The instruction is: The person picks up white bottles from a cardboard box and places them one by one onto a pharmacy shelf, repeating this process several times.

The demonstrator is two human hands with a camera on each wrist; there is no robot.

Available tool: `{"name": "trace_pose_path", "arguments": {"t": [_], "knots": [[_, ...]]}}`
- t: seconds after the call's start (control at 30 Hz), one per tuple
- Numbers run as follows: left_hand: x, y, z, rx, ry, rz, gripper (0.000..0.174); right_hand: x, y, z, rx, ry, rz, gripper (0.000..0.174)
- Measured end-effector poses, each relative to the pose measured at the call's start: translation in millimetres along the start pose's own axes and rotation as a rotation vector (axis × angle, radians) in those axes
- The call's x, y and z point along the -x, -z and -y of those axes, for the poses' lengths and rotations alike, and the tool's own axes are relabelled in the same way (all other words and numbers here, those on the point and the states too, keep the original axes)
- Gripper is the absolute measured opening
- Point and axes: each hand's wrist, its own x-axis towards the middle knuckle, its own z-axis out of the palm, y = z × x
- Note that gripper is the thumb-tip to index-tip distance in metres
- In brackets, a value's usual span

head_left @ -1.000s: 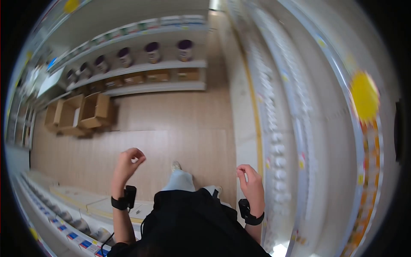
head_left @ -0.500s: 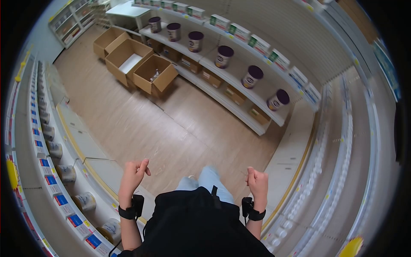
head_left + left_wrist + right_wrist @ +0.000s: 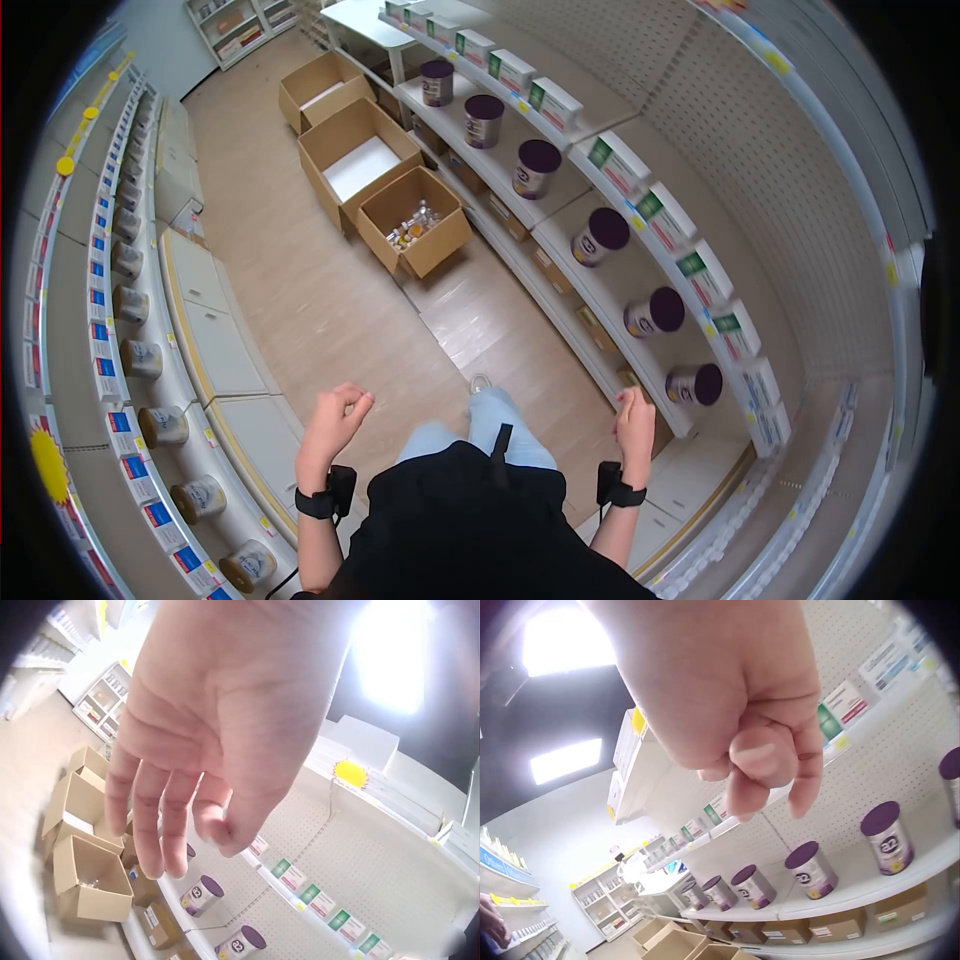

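My left hand (image 3: pixel 335 422) is held out over the floor, empty, its fingers loosely bent; in the left wrist view the fingers of that hand (image 3: pixel 202 750) hang down relaxed. The right hand (image 3: pixel 634 425) is also empty, near the lower end of the right-hand shelf unit. Its fingers are loosely curled in the right wrist view, with the thumb across them (image 3: pixel 735 705). Neither hand touches anything. Purple-lidded cans (image 3: pixel 602 237) stand spaced along a shelf (image 3: pixel 560 215), with white and green boxes (image 3: pixel 617 163) on the shelf above.
Three open cartons stand on the floor ahead; the nearest carton (image 3: pixel 440 247) holds small bottles (image 3: pixel 415 225), the middle one something white (image 3: pixel 362 168). Closed brown boxes sit under the can shelf. Left shelves carry gold-based cans (image 3: pixel 163 427) and blue-white boxes (image 3: pixel 133 467). A white table (image 3: pixel 365 22) stands beyond.
The view has turned from the right-hand shelves towards the cartons and purple-lidded cans, which appear larger and nearer. Both hands stay empty in front of the body.
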Motion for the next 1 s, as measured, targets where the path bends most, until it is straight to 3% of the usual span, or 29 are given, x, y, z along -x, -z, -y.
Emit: {"name": "trace_pose_path", "arguments": {"t": [0.07,0.27,0.5,0.57,0.73,0.8,0.87,1.0], "knots": [[-18,4,10,0.006,-0.071,-0.15,0.023,-49,-6,30,-0.051,0.079,0.092,0.026],[-60,35,44,0.07,0.275,-0.317,0.02,-170,-59,124,-0.002,0.167,0.377,0.019],[-164,66,136,0.173,0.468,-0.435,0.012,-302,-181,203,0.093,0.371,0.532,0.032],[-219,78,176,0.207,0.496,-0.392,0.012,-341,-215,234,0.104,0.375,0.599,0.043],[-368,57,248,0.092,0.425,-0.197,0.016,-436,-333,285,0.151,0.33,0.807,0.04],[-430,48,253,0.176,0.437,-0.074,0.018,-472,-394,288,0.14,0.322,0.893,0.036],[-484,32,269,0.241,0.585,0.108,0.023,-505,-460,275,0.245,0.368,0.961,0.033],[-555,-42,336,0.189,0.595,0.044,0.034,-559,-589,251,0.5,0.393,1.135,0.028]]}}
